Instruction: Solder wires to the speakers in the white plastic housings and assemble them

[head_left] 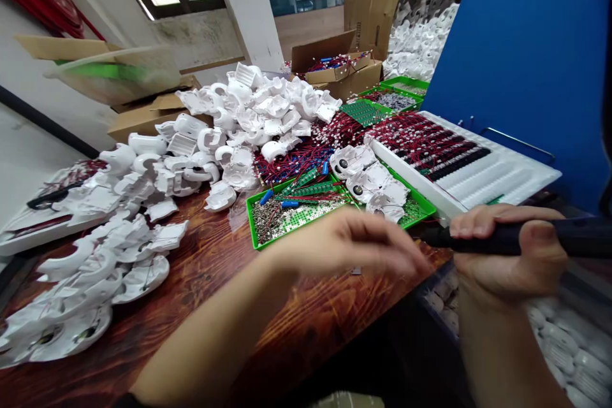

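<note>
My right hand (507, 255) is wrapped around a black, pen-shaped power tool, which looks like an electric screwdriver (507, 237), its thin tip pointing left. My left hand (354, 242) reaches across the table toward that tip. Motion smears its fingertips, so whether anything small is between them cannot be told. Just behind the left hand lies a green tray (252, 224) of small metal screws, green circuit boards (315, 189) and blue cylindrical parts (289, 204). White plastic housings (377, 182) with round dark parts inside rest on a second green tray (421, 210).
White housings (268, 102) are heaped at the back, and a stack (95, 287) stands at the left. A white foam tray (521, 172) holds red-wired parts by a blue panel (526, 44). Bins of white parts (559, 350) sit below the wooden table edge (306, 331).
</note>
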Demonstrator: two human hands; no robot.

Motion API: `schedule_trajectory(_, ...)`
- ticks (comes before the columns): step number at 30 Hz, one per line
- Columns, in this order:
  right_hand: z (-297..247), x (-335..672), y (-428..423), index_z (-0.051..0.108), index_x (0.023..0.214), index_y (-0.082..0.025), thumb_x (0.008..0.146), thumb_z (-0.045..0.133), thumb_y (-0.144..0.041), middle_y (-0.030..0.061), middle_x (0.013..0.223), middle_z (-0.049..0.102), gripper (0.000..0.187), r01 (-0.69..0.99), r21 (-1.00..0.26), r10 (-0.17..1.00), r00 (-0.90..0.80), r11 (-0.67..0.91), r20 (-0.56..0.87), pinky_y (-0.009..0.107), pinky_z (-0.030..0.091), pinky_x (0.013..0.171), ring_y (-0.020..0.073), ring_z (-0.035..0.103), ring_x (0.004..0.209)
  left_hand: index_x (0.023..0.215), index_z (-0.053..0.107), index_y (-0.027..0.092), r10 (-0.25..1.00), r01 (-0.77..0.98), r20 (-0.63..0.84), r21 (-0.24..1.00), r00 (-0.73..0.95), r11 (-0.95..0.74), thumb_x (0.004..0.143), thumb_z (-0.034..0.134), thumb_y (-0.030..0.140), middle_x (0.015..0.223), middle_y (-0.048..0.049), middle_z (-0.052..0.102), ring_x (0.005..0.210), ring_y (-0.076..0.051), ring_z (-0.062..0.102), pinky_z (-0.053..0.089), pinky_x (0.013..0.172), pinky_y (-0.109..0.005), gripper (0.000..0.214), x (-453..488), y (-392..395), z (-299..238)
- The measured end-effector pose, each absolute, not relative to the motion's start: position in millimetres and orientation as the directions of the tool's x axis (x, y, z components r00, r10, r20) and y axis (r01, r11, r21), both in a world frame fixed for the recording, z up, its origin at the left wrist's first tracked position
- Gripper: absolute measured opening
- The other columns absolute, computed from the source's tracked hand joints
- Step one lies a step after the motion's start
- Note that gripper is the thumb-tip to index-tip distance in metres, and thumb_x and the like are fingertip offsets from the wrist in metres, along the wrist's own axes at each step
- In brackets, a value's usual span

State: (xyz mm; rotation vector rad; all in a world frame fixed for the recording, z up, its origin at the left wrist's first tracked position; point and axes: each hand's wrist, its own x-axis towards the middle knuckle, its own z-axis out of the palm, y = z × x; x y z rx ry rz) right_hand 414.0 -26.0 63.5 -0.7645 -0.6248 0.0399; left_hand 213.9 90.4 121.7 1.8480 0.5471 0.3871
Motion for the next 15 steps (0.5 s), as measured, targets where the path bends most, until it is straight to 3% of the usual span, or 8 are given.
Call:
schedule_trajectory(1, 64.4, 414.0, -28.4, 0.062, 0.065, -0.023, 0.068, 0.067, -0.040, -0.0035, 0.043, 0.050, 0.018, 0.173, -0.663, 0.268, 0.819, 0.728, 0.508, 0.029, 0.034, 0.031, 0.0146, 0.042, 0.034, 0.084, 0.078, 0.024, 0.632, 0.262, 0.070, 0.871, 0.772, -0.415, 0.077, 0.080, 0.044, 0.088, -0.0034, 0.078, 0.084, -0.022, 0.074, 0.061, 0.076, -0.033, 0.022, 227.3, 111.1, 118.4)
schedule_trajectory(3, 66.3, 412.6, -33.4, 0.063, 0.066, -0.022, 0.069, 0.069, -0.043, -0.0032, 0.045, 0.051, 0.022, 0.156, -0.681, 0.301, 0.811, 0.716, 0.502, 0.028, 0.035, 0.033, 0.0144, 0.044, 0.036, 0.087, 0.076, 0.020, 0.745, 0.370, 0.170, 0.784, 0.645, -0.499, 0.090, 0.068, 0.039, 0.098, -0.0072, 0.077, 0.098, -0.023, 0.072, 0.057, 0.089, -0.038, 0.020, 253.4, 154.7, 108.3)
schedule_trajectory(5, 67.8, 410.4, -38.1, 0.063, 0.068, -0.022, 0.071, 0.068, -0.043, -0.0032, 0.047, 0.052, 0.022, 0.152, -0.693, 0.324, 0.800, 0.705, 0.505, 0.029, 0.037, 0.034, 0.0143, 0.046, 0.037, 0.087, 0.073, 0.017, 0.810, 0.484, 0.250, 0.695, 0.530, -0.531, 0.089, 0.068, 0.032, 0.102, -0.0112, 0.075, 0.114, -0.026, 0.067, 0.051, 0.100, -0.041, 0.017, 273.5, 193.0, 95.4)
schedule_trajectory(8, 68.7, 408.8, -44.2, 0.064, 0.071, -0.023, 0.074, 0.066, -0.041, -0.0034, 0.049, 0.053, 0.018, 0.171, -0.689, 0.320, 0.790, 0.704, 0.523, 0.029, 0.038, 0.036, 0.0148, 0.047, 0.039, 0.079, 0.072, 0.012, 0.806, 0.592, 0.282, 0.560, 0.521, -0.579, 0.085, 0.061, 0.048, 0.089, -0.0062, 0.073, 0.106, -0.016, 0.069, 0.048, 0.089, -0.024, 0.038, 288.2, 226.6, 78.9)
schedule_trajectory(10, 68.6, 410.1, -48.1, 0.064, 0.073, -0.023, 0.075, 0.066, -0.039, -0.0035, 0.050, 0.053, 0.016, 0.188, -0.685, 0.311, 0.786, 0.704, 0.535, 0.030, 0.038, 0.036, 0.0152, 0.047, 0.040, 0.072, 0.071, 0.011, 0.787, 0.615, 0.281, 0.502, 0.549, -0.608, 0.085, 0.051, 0.052, 0.078, -0.0029, 0.071, 0.094, -0.010, 0.071, 0.046, 0.080, -0.019, 0.047, 292.5, 234.1, 73.3)
schedule_trajectory(12, 68.5, 412.8, -51.9, 0.064, 0.073, -0.023, 0.075, 0.066, -0.039, -0.0036, 0.050, 0.052, 0.016, 0.200, -0.686, 0.309, 0.781, 0.699, 0.543, 0.030, 0.038, 0.036, 0.0150, 0.046, 0.040, 0.071, 0.071, 0.012, 0.777, 0.631, 0.294, 0.459, 0.557, -0.626, 0.087, 0.052, 0.046, 0.076, -0.0049, 0.071, 0.090, -0.013, 0.070, 0.047, 0.079, -0.023, 0.042, 297.1, 236.0, 73.1)
schedule_trajectory(15, 69.4, 416.5, -55.6, 0.064, 0.073, -0.023, 0.075, 0.065, -0.039, -0.0037, 0.049, 0.051, 0.016, 0.212, -0.689, 0.306, 0.779, 0.693, 0.547, 0.030, 0.037, 0.035, 0.0150, 0.045, 0.039, 0.078, 0.072, 0.009, 0.777, 0.663, 0.331, 0.405, 0.536, -0.629, 0.085, 0.062, 0.030, 0.094, -0.0163, 0.074, 0.095, -0.023, 0.069, 0.049, 0.086, -0.035, 0.025, 307.5, 238.2, 82.6)
